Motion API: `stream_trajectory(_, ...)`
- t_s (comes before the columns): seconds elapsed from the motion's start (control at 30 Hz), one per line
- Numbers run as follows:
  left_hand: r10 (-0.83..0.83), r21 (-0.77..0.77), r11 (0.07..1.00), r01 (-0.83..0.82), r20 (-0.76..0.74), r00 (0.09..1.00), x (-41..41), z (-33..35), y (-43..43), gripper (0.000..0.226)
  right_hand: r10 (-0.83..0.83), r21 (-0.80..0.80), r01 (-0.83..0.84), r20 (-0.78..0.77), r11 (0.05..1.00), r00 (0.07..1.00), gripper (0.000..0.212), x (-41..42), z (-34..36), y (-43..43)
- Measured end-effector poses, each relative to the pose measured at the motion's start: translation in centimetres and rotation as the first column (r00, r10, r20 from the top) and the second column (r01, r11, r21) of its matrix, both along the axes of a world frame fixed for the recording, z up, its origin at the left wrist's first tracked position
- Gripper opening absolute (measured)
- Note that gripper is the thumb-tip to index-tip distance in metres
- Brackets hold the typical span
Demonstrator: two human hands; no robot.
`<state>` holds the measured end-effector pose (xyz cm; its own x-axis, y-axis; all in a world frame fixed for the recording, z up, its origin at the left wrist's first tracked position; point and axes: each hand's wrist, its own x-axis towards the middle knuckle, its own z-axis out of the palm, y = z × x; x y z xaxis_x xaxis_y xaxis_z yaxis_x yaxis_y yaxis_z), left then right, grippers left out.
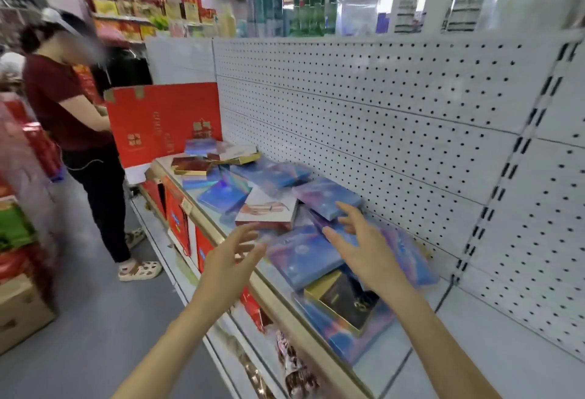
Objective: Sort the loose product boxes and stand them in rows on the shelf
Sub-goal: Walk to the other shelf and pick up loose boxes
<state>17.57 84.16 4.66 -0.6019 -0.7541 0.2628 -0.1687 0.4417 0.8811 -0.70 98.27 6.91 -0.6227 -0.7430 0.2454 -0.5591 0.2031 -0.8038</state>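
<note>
Several flat product boxes lie in a loose heap on the white shelf [392, 354]. Most are blue-purple, such as the blue box [304, 261] between my hands and another blue-purple box [326, 197] behind it. A white box with a red picture [266, 210] lies on top in the middle. A black and gold box [345, 302] lies nearer me. My left hand [232, 254] hovers open over the shelf's front edge, holding nothing. My right hand [361, 246] is open with fingers spread just above the blue boxes.
A white pegboard back panel [395, 107] rises behind the shelf. A large red carton [161, 123] stands at the shelf's far end. A person in a dark red shirt [60, 104] stands in the aisle at left. A cardboard box [22, 310] sits on the floor.
</note>
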Motion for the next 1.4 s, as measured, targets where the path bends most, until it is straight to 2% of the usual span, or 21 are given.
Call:
stream_trajectory(0.13, 0.051, -0.002, 0.999, -0.051, -0.028, 0.998, -1.3, 1.4, -9.3, 0.03, 0.047, 0.046, -0.048, 0.01, 0.998, 0.999, 0.053, -1.5, 0.6, -9.4)
stream_trajectory(0.3, 0.122, 0.031, 0.992, -0.122, 0.002, 0.993, -0.3, -0.8, -19.4, 0.032, 0.021, 0.108, -0.024, 0.025, 0.994, 0.999, 0.054, -1.7, -0.5, -20.2)
stream_trajectory(0.47, 0.085, 0.001, 0.996, -0.085, 0.039, 0.996, 0.4, -1.7, -31.6, 0.033, 0.004, 0.086, -0.009, 0.066, 0.996, 0.998, 0.056, -1.0, -0.9, -32.1)
stream_trajectory(0.63, -0.018, -0.031, 0.999, 0.021, 0.12, 0.993, 1.5, -1.9, -43.3, 0.038, -0.064, 0.061, 0.055, 0.148, 0.997, 0.987, 0.037, 0.4, -2.4, -42.9)
stream_trajectory(0.73, -0.051, -0.024, 0.998, 0.056, 0.162, 0.985, 2.1, -2.1, -49.0, 0.034, -0.092, 0.077, 0.079, 0.185, 0.994, 0.978, 0.037, 1.4, -2.7, -47.8)
stream_trajectory(0.87, -0.103, 0.031, 0.995, 0.099, 0.194, 0.976, 1.4, -3.6, -54.7, 0.038, -0.186, 0.168, 0.145, 0.259, 0.975, 0.948, 0.052, 2.0, -4.7, -52.6)
stream_trajectory(0.97, -0.152, 0.078, 0.987, 0.137, 0.232, 0.961, 0.8, -6.0, -57.5, 0.043, -0.235, 0.205, 0.183, 0.274, 0.962, 0.933, 0.043, 2.1, -6.8, -55.9)
stream_trajectory(1.03, -0.162, 0.105, 0.984, 0.141, 0.232, 0.959, 0.2, -7.0, -59.8, 0.04, -0.253, 0.242, 0.189, 0.27, 0.952, 0.929, 0.04, 1.7, -8.2, -58.6)
stream_trajectory(1.13, -0.148, 0.118, 0.985, 0.124, 0.225, 0.963, -1.5, -7.6, -63.5, 0.033, -0.242, 0.253, 0.179, 0.245, 0.951, 0.939, 0.052, 0.0, -9.9, -63.0)
stream_trajectory(1.23, -0.134, 0.121, 0.987, 0.11, 0.216, 0.967, -3.9, -8.0, -66.9, 0.026, -0.225, 0.256, 0.162, 0.241, 0.953, 0.944, 0.053, -2.0, -11.6, -67.2)
stream_trajectory(1.4, -0.113, 0.132, 0.988, 0.075, 0.306, 0.945, -8.0, -10.0, -71.2, 0.047, -0.353, 0.4, 0.283, 0.111, 0.872, 0.929, 0.056, -4.8, -14.7, -71.9)
